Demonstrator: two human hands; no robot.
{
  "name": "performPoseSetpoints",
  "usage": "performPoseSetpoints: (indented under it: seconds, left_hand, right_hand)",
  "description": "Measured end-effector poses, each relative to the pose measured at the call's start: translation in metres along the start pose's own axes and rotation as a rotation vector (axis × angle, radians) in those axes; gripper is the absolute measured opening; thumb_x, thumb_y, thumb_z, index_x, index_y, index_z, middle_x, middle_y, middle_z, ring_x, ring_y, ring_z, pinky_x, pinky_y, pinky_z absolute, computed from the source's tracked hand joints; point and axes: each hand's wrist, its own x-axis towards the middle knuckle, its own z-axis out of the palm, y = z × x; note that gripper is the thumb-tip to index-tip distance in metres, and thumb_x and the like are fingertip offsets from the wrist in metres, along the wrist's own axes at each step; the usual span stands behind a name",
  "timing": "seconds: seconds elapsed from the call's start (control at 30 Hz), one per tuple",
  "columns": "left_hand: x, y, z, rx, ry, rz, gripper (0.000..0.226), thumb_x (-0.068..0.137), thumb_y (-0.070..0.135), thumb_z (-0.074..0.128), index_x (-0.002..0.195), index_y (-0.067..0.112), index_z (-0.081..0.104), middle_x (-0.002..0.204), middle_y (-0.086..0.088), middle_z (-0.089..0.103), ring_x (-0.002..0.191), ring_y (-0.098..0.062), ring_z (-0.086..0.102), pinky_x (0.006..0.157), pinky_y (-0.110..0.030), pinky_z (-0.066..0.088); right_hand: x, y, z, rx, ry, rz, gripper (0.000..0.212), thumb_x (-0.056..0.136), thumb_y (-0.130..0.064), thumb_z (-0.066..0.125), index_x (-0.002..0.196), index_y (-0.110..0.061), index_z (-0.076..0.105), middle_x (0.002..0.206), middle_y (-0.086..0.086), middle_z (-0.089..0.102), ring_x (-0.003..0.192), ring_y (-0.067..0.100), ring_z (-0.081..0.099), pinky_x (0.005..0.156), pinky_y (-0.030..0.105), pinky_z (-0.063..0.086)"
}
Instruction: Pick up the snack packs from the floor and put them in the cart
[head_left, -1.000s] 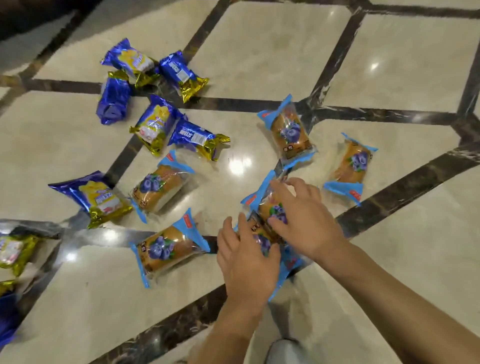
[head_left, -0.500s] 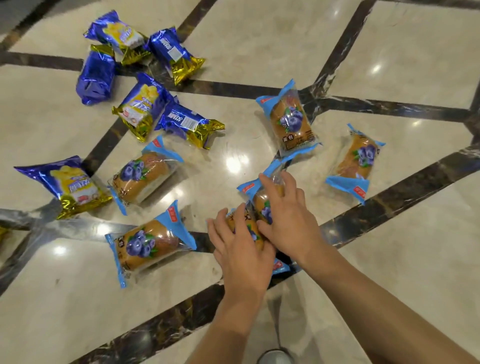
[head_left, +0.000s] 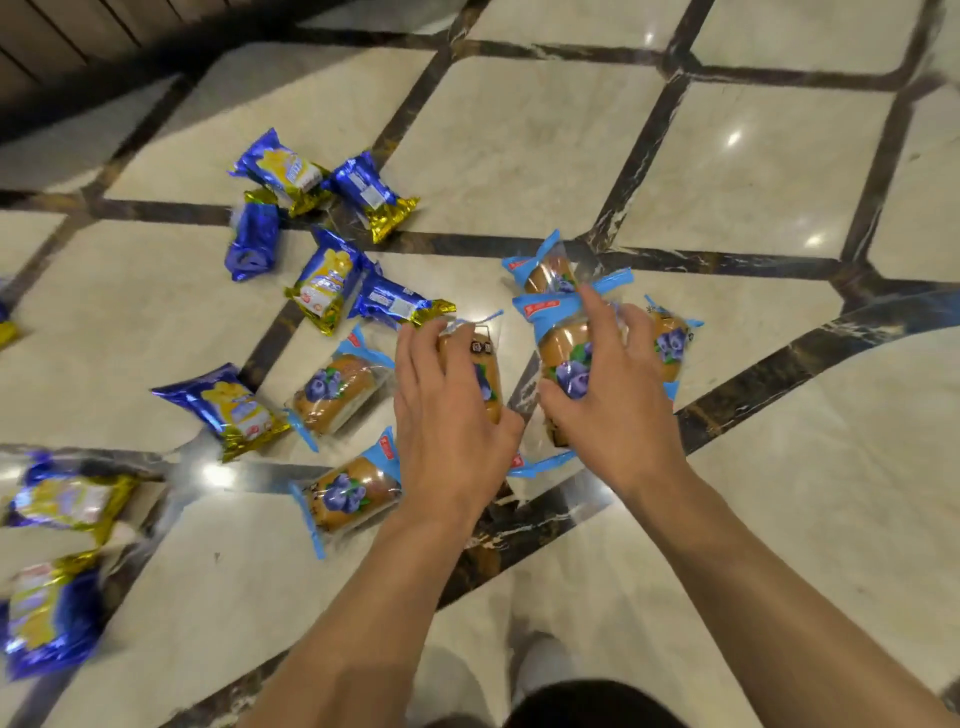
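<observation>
Several snack packs lie on the marble floor (head_left: 519, 145). My left hand (head_left: 447, 415) grips one clear blueberry bread pack (head_left: 483, 364), lifted off the floor. My right hand (head_left: 613, 400) holds another blueberry bread pack (head_left: 566, 358) with light-blue ends. A third such pack (head_left: 545, 270) lies just beyond it and a fourth (head_left: 670, 343) peeks out behind my right fingers. Two more blueberry packs (head_left: 332, 389) (head_left: 348, 493) lie left of my left hand. Dark-blue and gold packs (head_left: 322, 283) (head_left: 228, 405) are scattered further left. No cart is in view.
More blue and gold packs (head_left: 374, 195) (head_left: 252, 239) sit at the back left, and blurred ones (head_left: 67, 501) (head_left: 52, 613) at the left edge. A dark wall base (head_left: 78, 62) runs along the top left. My shoes (head_left: 540, 660) show at the bottom.
Both hands have closed on a blueberry pack each and moved apart, lifting them. The view has shifted, so the packs on the floor sit further right and lower in the frame.
</observation>
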Motion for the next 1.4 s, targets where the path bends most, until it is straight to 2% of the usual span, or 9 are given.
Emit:
performPoseSetpoints:
  seconds: [0.2,0.37,0.47,0.53,0.8,0.97,1.17,1.27,1.4]
  left_hand:
    - [-0.047,0.112,-0.241,0.005,0.022,0.036,0.077,0.066,0.024,0.072,0.137,0.017,0.045,0.147,-0.007,0.034,0.144,-0.031,0.023,0.111,-0.048,0.037]
    - [-0.13,0.197,-0.468,-0.003,0.178,-0.041,0.077,0.065,0.022,0.073,0.137,0.018,0.045,0.142,-0.006,0.037,0.138,-0.032,0.031,0.109,-0.049,0.037]
    - [-0.176,0.214,-0.565,0.015,0.262,-0.134,0.074,0.068,0.029,0.069,0.137,0.021,0.046,0.141,-0.003,0.037,0.138,-0.028,0.03,0.109,-0.047,0.038]
    - [-0.205,0.212,-0.612,0.033,0.335,-0.195,0.071,0.069,0.036,0.06,0.137,0.023,0.044,0.141,-0.001,0.036,0.139,-0.028,0.03,0.109,-0.047,0.038]
    - [-0.32,0.132,-0.725,0.045,0.594,-0.468,0.072,0.066,0.031,0.073,0.132,0.026,0.044,0.138,0.005,0.035,0.136,-0.025,0.031,0.103,-0.048,0.044]
    - [-0.411,0.047,-0.779,0.004,0.67,-0.637,0.07,0.068,0.034,0.067,0.134,0.027,0.044,0.138,0.006,0.035,0.136,-0.027,0.031,0.103,-0.049,0.043]
    - [-0.507,-0.052,-0.843,0.039,0.741,-0.794,0.072,0.071,0.034,0.071,0.135,0.027,0.039,0.143,0.0,0.035,0.139,-0.03,0.027,0.104,-0.053,0.043]
    - [-0.544,-0.097,-0.871,0.055,0.823,-0.851,0.071,0.069,0.032,0.071,0.134,0.026,0.043,0.14,0.001,0.036,0.136,-0.027,0.031,0.104,-0.048,0.044]
    - [-0.579,-0.157,-0.91,0.021,0.871,-0.948,0.073,0.071,0.034,0.069,0.138,0.027,0.042,0.142,0.004,0.034,0.137,-0.021,0.028,0.107,-0.043,0.042]
  right_hand:
    - [-0.071,-0.163,-0.185,0.089,-0.059,-0.039,0.09,0.08,-0.034,0.072,0.147,-0.049,0.015,0.151,-0.004,0.02,0.132,0.023,0.043,0.09,0.049,0.054]
    - [-0.155,-0.332,-0.347,0.153,-0.159,-0.168,0.09,0.075,-0.033,0.074,0.147,-0.046,0.021,0.15,-0.004,0.023,0.132,0.023,0.043,0.093,0.046,0.052]
    - [-0.198,-0.412,-0.401,0.139,-0.224,-0.285,0.089,0.079,-0.036,0.073,0.15,-0.043,0.02,0.15,-0.006,0.022,0.135,0.017,0.037,0.09,0.035,0.047]
    - [-0.222,-0.454,-0.413,0.141,-0.281,-0.363,0.087,0.08,-0.039,0.072,0.149,-0.042,0.02,0.151,-0.006,0.022,0.136,0.016,0.034,0.093,0.038,0.047]
    - [-0.324,-0.596,-0.373,0.128,-0.498,-0.663,0.089,0.077,-0.038,0.072,0.148,-0.047,0.018,0.151,-0.009,0.018,0.134,0.016,0.037,0.095,0.041,0.049]
    - [-0.42,-0.673,-0.313,0.118,-0.616,-0.793,0.087,0.077,-0.039,0.071,0.146,-0.049,0.019,0.147,-0.011,0.021,0.128,0.015,0.044,0.092,0.044,0.052]
    - [-0.533,-0.765,-0.238,0.107,-0.706,-0.95,0.088,0.075,-0.038,0.072,0.148,-0.042,0.024,0.145,-0.005,0.024,0.132,0.019,0.041,0.103,0.037,0.043]
    - [-0.576,-0.81,-0.208,0.082,-0.758,-1.024,0.088,0.075,-0.034,0.074,0.149,-0.039,0.026,0.145,-0.005,0.025,0.132,0.013,0.037,0.098,0.026,0.037]
    - [-0.621,-0.875,-0.159,0.106,-0.821,-1.131,0.087,0.074,-0.028,0.077,0.147,-0.036,0.031,0.135,-0.006,0.032,0.124,0.011,0.042,0.097,0.027,0.039]
